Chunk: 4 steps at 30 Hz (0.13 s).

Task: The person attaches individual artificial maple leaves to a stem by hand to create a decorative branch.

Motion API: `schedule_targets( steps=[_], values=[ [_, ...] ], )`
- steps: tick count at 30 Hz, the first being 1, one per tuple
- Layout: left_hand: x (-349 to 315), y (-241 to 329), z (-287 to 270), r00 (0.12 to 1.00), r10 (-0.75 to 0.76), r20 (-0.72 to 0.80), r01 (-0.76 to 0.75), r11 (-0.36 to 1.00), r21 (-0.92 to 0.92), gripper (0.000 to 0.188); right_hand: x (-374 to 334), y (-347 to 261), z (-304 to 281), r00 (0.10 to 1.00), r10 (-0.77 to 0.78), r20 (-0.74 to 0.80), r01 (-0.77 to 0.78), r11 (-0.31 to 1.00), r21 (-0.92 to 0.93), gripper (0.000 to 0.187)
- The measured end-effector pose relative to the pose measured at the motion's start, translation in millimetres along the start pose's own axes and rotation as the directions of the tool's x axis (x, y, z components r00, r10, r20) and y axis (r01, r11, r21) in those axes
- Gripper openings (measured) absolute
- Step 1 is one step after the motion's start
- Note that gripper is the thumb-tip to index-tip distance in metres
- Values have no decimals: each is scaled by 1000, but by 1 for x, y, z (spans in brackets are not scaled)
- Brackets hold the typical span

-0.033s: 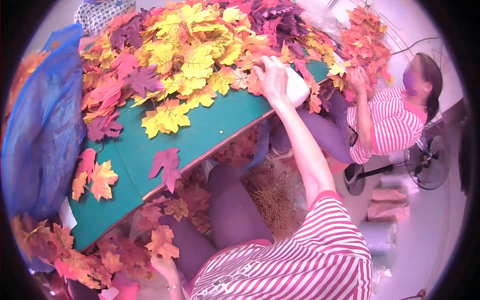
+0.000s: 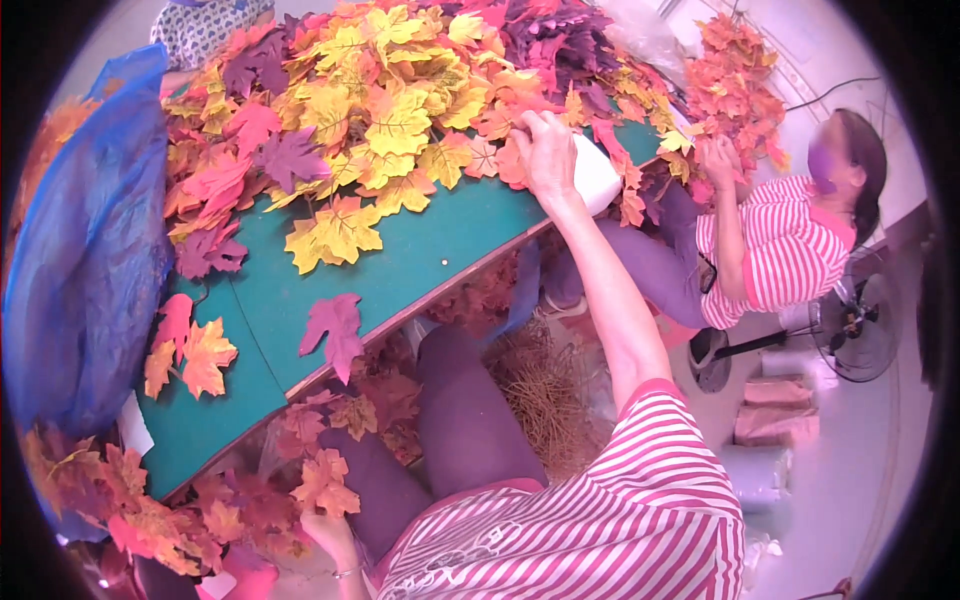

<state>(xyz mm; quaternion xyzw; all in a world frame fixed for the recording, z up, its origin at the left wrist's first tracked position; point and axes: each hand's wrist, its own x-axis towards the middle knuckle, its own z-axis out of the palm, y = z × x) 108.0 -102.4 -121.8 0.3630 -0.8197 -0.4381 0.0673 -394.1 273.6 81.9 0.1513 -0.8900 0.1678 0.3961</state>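
My left hand (image 2: pixel 325 528) is low beside my legs, closed on an orange artificial maple leaf (image 2: pixel 326 484); its fingertips are partly hidden. My right arm stretches across to the far right part of the table, where my right hand (image 2: pixel 548 160) rests by a white container (image 2: pixel 596 176) and the edge of the leaf heap. Its fingers are bent and drawn together, and whatever they may hold cannot be made out. Yellow artificial leaves (image 2: pixel 400 125) lie piled just left of that hand. A single purple leaf (image 2: pixel 333 335) overhangs the table's near edge.
The green table (image 2: pixel 390 260) slants across the view. A blue translucent bag (image 2: pixel 90 250) stands at its left end. Brown stems (image 2: pixel 540 400) lie beneath. On the right a co-worker (image 2: pixel 770 240) handles leaves near a black fan (image 2: pixel 855 325). Another person (image 2: pixel 210 35) is at the far left.
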Motion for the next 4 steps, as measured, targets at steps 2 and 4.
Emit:
schedule_targets(
  steps=[2, 4],
  values=[
    [-4, 9, -8, 999, -46, 16, 47, 997, -65, 31, 4, -4, 13, 998, 17, -64, -12, 997, 74, 14],
    [8, -29, -11, 992, 116, 55, -104, 977, -184, 28, 4, -10, 27, 995, 19, -101, 9, 962, 271, 11]
  ],
)
